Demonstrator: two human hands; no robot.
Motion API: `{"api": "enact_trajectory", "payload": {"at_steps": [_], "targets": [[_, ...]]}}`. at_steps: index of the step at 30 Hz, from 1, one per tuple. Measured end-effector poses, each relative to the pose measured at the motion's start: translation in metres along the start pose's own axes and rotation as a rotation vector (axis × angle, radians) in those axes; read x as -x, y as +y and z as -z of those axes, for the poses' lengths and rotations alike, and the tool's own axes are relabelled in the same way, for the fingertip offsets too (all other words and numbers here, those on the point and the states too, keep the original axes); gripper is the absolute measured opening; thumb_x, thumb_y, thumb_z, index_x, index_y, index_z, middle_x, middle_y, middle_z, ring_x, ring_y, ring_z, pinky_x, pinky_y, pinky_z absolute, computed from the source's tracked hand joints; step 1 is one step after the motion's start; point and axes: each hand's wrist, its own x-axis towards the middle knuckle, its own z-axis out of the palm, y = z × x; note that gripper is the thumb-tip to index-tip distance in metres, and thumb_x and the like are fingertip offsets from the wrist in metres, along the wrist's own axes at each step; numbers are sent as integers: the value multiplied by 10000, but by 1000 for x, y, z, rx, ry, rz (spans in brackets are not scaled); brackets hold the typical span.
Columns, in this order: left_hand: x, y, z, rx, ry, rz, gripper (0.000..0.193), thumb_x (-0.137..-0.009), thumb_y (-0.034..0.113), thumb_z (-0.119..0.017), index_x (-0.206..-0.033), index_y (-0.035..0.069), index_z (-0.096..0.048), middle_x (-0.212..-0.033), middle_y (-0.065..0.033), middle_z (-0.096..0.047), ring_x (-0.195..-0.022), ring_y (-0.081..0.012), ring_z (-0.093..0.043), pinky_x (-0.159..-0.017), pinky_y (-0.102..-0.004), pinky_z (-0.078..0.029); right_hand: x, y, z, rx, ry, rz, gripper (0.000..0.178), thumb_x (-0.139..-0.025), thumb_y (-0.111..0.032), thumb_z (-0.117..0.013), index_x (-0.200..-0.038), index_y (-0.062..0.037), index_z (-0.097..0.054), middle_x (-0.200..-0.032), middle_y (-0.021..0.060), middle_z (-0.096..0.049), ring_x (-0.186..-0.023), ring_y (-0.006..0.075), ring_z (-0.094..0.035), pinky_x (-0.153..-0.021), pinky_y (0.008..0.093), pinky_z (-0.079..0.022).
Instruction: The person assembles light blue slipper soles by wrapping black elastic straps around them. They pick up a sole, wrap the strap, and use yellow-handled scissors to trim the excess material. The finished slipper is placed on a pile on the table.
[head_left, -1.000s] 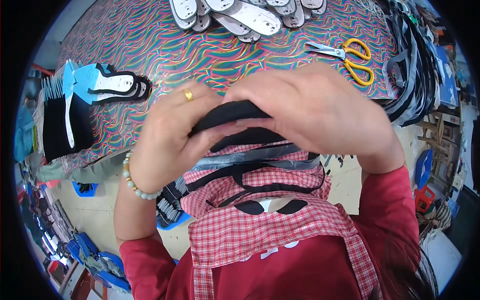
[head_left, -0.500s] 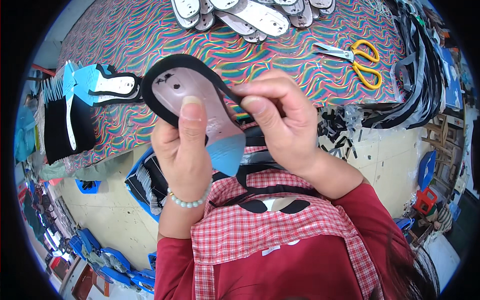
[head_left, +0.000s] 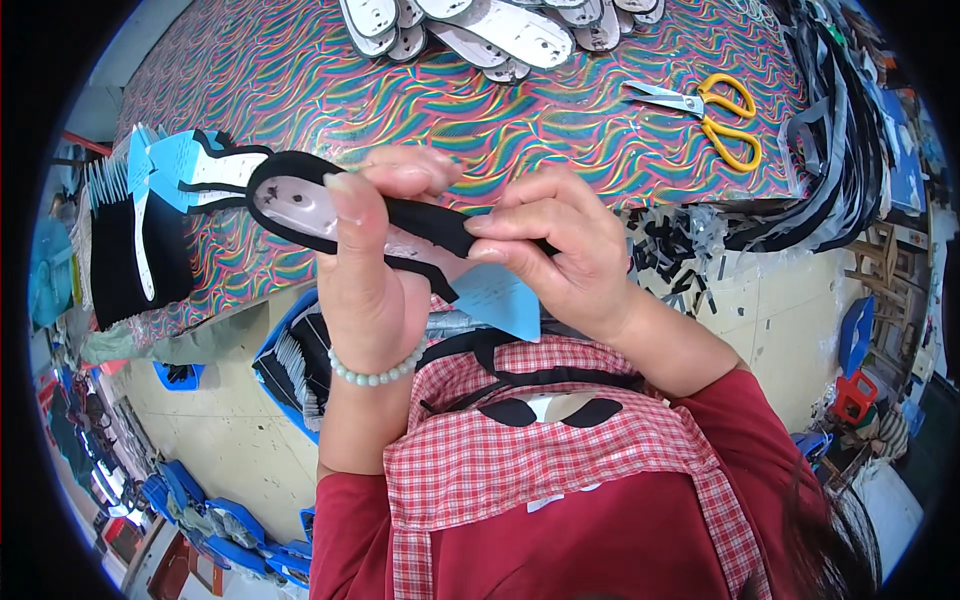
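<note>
One black-edged insole is held just off the centre of my view toward ten o'clock, its blue end pointing to four. I see the left hand gripping it, thumb on top; the right hand, at its three o'clock, pinches the black edging. On the patterned table, pale insoles are piled at twelve, yellow-handled scissors lie between one and two, and dark strips hang at two.
</note>
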Motion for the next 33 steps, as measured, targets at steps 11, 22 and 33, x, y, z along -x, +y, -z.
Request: {"api": "enact_trajectory", "payload": {"at_steps": [11, 22, 33], "targets": [[1, -1, -8, -450, -244, -41, 512, -937, 410, -513, -1156, -52, -546, -1222, -195, -552, -1096, -276, -555, -972, -396, -406, -22, -9, 16, -182, -223, -168, 179, -899, -195, -600, -922, -20, -626, -852, 105, -590, -779, 245, -594, -673, 320, -475], [17, 11, -18, -430, 7, 229, 249, -908, 39, -569, -1140, -50, -559, -990, -130, -669, -947, -175, -626, -843, -300, -496, 8, -10, 8, -35, -124, -189, 162, -882, -115, -599, -960, 27, -614, -844, 153, -616, -744, 285, -608, -656, 334, -487], [-11, 39, 53, 218, 62, 401, 275, -912, 133, -566, -1152, -1, -558, -927, -122, -644, -752, -175, -615, -634, -248, -492, -17, 68, 181, 827, -13, -135, 387, -914, -103, -545, -1298, -62, -515, -1352, 111, -505, -1260, 279, -464, -1046, 361, -349]]}}
